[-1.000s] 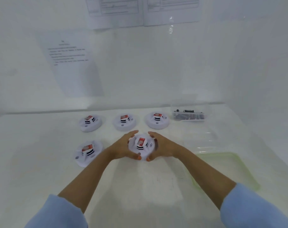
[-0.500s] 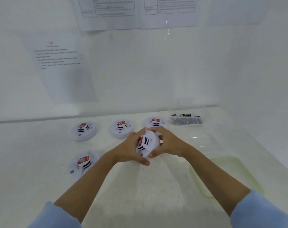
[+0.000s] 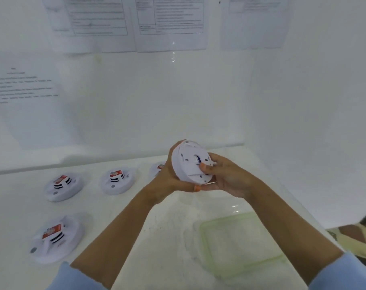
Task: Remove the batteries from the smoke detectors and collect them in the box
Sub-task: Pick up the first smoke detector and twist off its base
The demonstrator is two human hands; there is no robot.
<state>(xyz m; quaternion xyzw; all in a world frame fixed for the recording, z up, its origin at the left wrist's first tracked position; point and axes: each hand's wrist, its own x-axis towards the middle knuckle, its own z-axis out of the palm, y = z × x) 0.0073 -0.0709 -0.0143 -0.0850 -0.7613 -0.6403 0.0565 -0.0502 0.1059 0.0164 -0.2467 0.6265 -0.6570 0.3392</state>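
Note:
A round white smoke detector (image 3: 188,164) is lifted off the table and turned so its back faces me. My left hand (image 3: 167,181) grips its left rim from behind and below. My right hand (image 3: 224,176) holds its right side, the thumb pressing on the back plate. Three more detectors lie face up on the table, each with a red label: one at back left (image 3: 62,187), one at back centre (image 3: 117,181), one at front left (image 3: 56,237). Another detector (image 3: 157,168) peeks out behind my left hand. No battery is visible.
A clear plastic box with a green rim (image 3: 240,243) sits on the white table under my right forearm. White walls with printed sheets (image 3: 136,21) close off the back and right. Patterned cloth (image 3: 362,233) shows at the right edge.
Both hands lifted the detector from the table and turned it over, so its back now faces me. The camera view rose and shifted, and the small box of parts at the back is hidden.

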